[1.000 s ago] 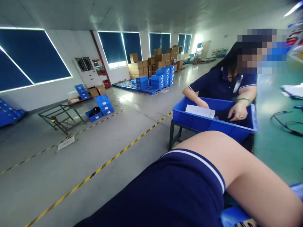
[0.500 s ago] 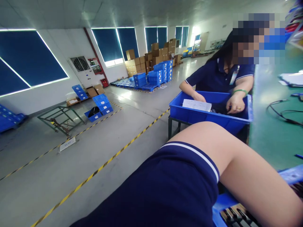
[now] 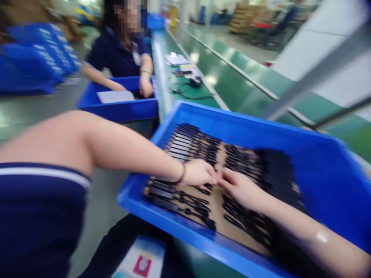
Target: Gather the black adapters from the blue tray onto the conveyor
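A large blue bin [image 3: 324,173] in front of me holds rows of black power adapters [image 3: 162,190] with bundled cables, lying on brown cardboard [image 3: 218,210]. Over the middle of the rows, my left hand [image 3: 199,173] reaches in from the left, its fingers closed in a pinch. Coming from the right, my right hand [image 3: 240,188] is also pinched, and the fingertips of both hands meet above the cardboard strip. Whatever lies between the fingertips is too small and blurred to make out.
A co-worker [image 3: 118,58] sits at the upper left with both hands in another blue bin [image 3: 121,111] holding a white sheet [image 3: 115,97]. Black cables [image 3: 191,95] and papers lie on the green bench. A grey metal post [image 3: 321,69] slants across the right.
The view has swung right and down from the floor and windows to the bin. Both my hands now show inside it; before, only my left arm was in view.
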Tool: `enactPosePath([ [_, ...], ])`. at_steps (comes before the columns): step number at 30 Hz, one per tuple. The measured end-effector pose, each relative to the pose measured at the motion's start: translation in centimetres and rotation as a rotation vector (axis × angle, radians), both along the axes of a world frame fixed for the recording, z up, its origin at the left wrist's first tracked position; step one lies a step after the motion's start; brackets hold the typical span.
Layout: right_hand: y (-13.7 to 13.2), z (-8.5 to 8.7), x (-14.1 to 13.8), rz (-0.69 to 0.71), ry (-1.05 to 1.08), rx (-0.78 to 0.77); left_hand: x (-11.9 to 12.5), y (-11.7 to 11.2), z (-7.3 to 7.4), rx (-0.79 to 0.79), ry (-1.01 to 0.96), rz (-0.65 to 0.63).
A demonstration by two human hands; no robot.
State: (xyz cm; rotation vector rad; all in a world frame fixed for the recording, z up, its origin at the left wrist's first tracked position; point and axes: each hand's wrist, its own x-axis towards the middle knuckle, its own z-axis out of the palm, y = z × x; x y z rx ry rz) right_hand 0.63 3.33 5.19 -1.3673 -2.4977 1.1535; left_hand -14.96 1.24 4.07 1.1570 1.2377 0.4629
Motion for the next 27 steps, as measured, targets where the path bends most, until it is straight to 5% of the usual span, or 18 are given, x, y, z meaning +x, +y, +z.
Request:
enactPosePath([
  [2, -0.3, -0.8, 1.8, -0.078, -0.014, -0.067, 1.1, 0.7, -0.7, -0.005, 0.002, -0.106],
  [5, 0.4, -1.7, 2.1, -0.181, 0.038, -0.181, 0.6, 1.1, -0.7, -0.006, 0.010, -0.104],
  [14, 1.2, -1.3, 3.1, -0.303, 0.154, -0.502, 0.3, 0.9, -0.4, 0.045, 0.139, -0.182],
  [17, 1.4, -1.1, 3.3, -0.257, 0.173, -0.454, 0.2, 0.8, -0.3, 0.159, 0.226, -0.339],
  [23, 1.7, -0.4, 3.6, -0.260, 0.211, -0.398, -0.4, 0.1, 1.2, 0.791, 0.507, -0.673],
  [27, 1.5, -0.5, 3.6, -0.282, 0.248, -0.516, -0.6, -0.6, 0.9, 0.800, 0.651, -0.969],
])
